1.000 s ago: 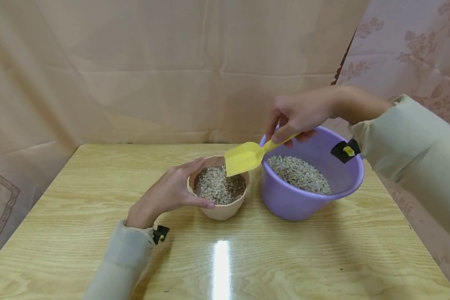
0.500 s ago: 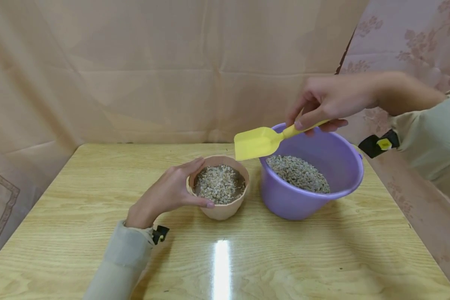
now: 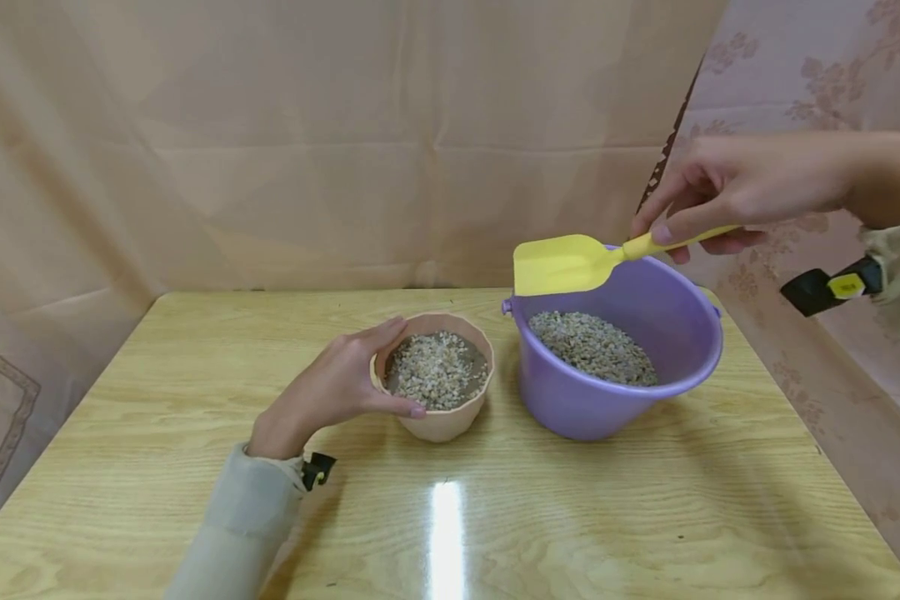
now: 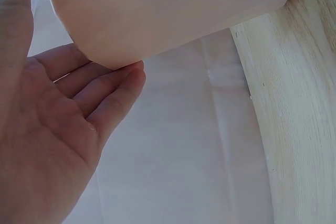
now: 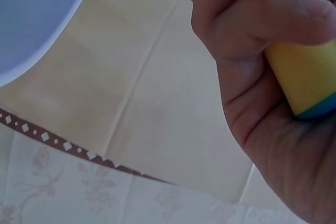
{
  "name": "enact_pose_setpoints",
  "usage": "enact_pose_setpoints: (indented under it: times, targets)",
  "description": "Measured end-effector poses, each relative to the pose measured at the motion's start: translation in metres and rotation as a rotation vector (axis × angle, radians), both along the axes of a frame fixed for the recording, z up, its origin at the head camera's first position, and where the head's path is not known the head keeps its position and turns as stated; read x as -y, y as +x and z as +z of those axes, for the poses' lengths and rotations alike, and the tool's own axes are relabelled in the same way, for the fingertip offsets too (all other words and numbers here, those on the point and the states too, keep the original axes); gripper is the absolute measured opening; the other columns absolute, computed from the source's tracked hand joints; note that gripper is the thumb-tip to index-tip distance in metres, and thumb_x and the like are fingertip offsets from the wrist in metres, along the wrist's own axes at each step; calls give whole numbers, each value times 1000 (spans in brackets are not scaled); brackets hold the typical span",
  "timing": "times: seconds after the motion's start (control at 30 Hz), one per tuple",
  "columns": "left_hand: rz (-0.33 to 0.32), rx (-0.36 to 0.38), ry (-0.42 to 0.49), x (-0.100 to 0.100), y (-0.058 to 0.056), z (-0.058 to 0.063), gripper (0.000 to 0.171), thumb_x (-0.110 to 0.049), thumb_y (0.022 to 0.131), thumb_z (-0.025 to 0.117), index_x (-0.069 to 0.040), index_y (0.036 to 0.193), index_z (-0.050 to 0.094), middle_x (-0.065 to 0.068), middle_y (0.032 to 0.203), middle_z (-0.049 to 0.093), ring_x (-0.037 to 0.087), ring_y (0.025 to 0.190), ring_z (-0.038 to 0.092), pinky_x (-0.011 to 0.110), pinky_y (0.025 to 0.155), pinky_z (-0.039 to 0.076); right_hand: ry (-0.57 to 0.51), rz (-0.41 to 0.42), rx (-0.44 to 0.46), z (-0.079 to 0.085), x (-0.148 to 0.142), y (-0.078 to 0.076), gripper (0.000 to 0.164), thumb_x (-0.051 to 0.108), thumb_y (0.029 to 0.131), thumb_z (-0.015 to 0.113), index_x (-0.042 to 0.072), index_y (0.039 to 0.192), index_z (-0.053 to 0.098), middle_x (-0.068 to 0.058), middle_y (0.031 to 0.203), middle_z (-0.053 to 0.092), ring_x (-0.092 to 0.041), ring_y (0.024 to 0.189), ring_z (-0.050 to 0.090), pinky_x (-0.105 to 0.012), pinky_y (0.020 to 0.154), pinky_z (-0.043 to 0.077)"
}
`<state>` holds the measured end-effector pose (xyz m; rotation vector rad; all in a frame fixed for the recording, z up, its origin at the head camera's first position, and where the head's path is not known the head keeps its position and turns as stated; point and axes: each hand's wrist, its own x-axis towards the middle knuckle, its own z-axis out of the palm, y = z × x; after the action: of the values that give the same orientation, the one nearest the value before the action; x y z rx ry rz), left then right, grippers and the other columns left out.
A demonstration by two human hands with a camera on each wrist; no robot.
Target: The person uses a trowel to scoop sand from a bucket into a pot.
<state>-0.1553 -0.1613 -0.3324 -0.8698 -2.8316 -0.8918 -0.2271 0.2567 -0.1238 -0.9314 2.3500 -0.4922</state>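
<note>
In the head view my left hand point(image 3: 333, 383) grips a peach flower pot point(image 3: 438, 427) by its rim, thumb at the front and fingers round the far side. Pale gravel point(image 3: 435, 367) lies heaped inside the pot. The left wrist view has the fingers point(image 4: 113, 95) against the pot's side point(image 4: 168, 9). My right hand point(image 3: 735, 187) holds a yellow hand shovel point(image 3: 562, 265) by its handle, its blade above the left rim of a purple bucket point(image 3: 585, 408). No gravel shows on the blade. In the right wrist view, fingers curl round the yellow handle point(image 5: 307, 72).
More gravel point(image 3: 596, 346) fills the lower part of the bucket. Pot and bucket stand side by side on a light wooden table point(image 3: 570, 517). Behind the table hangs a beige cloth point(image 3: 307, 150), and a flowered cloth point(image 3: 780, 92) hangs at the right.
My right hand has carried the shovel up and rightward, away from over the pot to above the bucket's rim. The left hand still holds the pot in the same place.
</note>
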Motion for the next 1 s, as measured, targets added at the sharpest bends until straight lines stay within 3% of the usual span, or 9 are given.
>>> enact_pose_setpoints:
  times: [0.3, 0.47, 0.67, 1.0]
  targets:
    - [-14, 16, -23, 2, 1, 5, 112, -70, 66, 79, -17, 155, 37, 9, 154, 42, 26, 139, 42, 46, 111, 37, -22, -57, 55, -13, -19, 2, 26, 11, 104, 53, 12, 125, 67, -13, 84, 67, -23, 42, 44, -30, 36, 41]
    - [11, 52, -31, -3, -1, 12, 97, -71, 78, 69, -20, 155, 38, 3, 154, 42, 23, 135, 46, 48, 109, 39, -40, -53, 97, -24, -27, -1, 30, 8, 104, 52, 5, 131, 64, -12, 79, 67, -24, 42, 39, -26, 35, 36]
    - [9, 24, -9, -16, -1, 20, 84, -70, 86, 59, -23, 153, 41, -1, 152, 46, 21, 138, 44, 45, 111, 37, -50, -33, 136, -37, -29, -2, 30, 6, 103, 52, 3, 131, 64, -12, 81, 68, -18, 40, 36, -23, 36, 36]
    - [-116, -47, 62, -46, 2, 32, 73, -61, 91, 60, -17, 148, 48, -3, 140, 58, 13, 134, 47, 35, 111, 37, -37, -75, 144, -56, -27, -1, 29, 10, 102, 56, 0, 127, 66, -5, 61, 58, -7, 42, 35, -19, 38, 35]
